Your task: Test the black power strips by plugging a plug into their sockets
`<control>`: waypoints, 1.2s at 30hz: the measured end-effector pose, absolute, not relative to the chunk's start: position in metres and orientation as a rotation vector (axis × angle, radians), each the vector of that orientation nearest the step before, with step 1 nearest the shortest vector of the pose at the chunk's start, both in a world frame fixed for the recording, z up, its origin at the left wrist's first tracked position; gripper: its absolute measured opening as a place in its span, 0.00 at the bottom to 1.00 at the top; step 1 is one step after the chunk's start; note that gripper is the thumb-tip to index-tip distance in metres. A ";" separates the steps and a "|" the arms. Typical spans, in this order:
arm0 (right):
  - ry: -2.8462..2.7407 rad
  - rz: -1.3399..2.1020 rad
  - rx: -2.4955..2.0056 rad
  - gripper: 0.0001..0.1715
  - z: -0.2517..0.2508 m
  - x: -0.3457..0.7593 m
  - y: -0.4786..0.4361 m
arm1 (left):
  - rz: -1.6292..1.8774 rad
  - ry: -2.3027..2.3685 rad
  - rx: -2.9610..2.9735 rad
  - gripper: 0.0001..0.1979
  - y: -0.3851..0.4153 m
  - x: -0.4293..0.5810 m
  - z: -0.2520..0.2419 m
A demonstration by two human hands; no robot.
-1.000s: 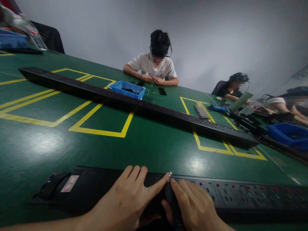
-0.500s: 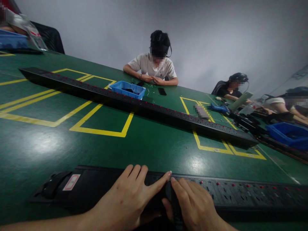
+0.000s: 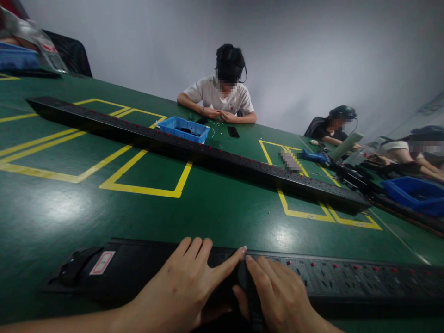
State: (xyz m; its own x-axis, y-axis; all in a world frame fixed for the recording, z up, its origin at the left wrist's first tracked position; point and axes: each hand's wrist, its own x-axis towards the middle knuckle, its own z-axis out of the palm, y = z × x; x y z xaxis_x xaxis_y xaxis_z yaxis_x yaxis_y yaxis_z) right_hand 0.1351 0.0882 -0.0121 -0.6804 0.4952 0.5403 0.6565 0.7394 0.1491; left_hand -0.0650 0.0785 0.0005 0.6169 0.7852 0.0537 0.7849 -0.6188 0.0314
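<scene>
A long black power strip (image 3: 350, 280) with sockets and a row of small red parts lies across the front of the table. Over its plain left section rests my left hand (image 3: 183, 277), three fingers at the far edge and the index finger stretched toward my right fingertips. Its thumb is low on the near side, so the hand grips the strip. My right hand (image 3: 277, 291) is closed around a thick black cable (image 3: 255, 305) with a ribbed sleeve, which stands up against the strip. The cable's far end is partly hidden between my hands.
Another long power strip (image 3: 208, 155) lies diagonally across the green table (image 3: 222, 217). Beyond it are a blue bin (image 3: 183, 129) with black parts and a person (image 3: 229, 92). At right are a blue tool (image 3: 314, 156), another blue bin (image 3: 416, 194) and two more people.
</scene>
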 end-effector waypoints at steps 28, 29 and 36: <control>-2.426 -0.409 -0.910 0.14 -0.011 0.133 0.088 | 0.093 1.378 2.824 0.41 0.079 -0.066 0.003; -2.423 -0.409 -0.920 0.14 -0.011 0.133 0.088 | 0.104 1.384 2.824 0.41 0.079 -0.066 0.003; -2.416 -0.437 -0.918 0.13 -0.013 0.133 0.087 | 0.145 1.406 2.825 0.41 0.078 -0.066 -0.004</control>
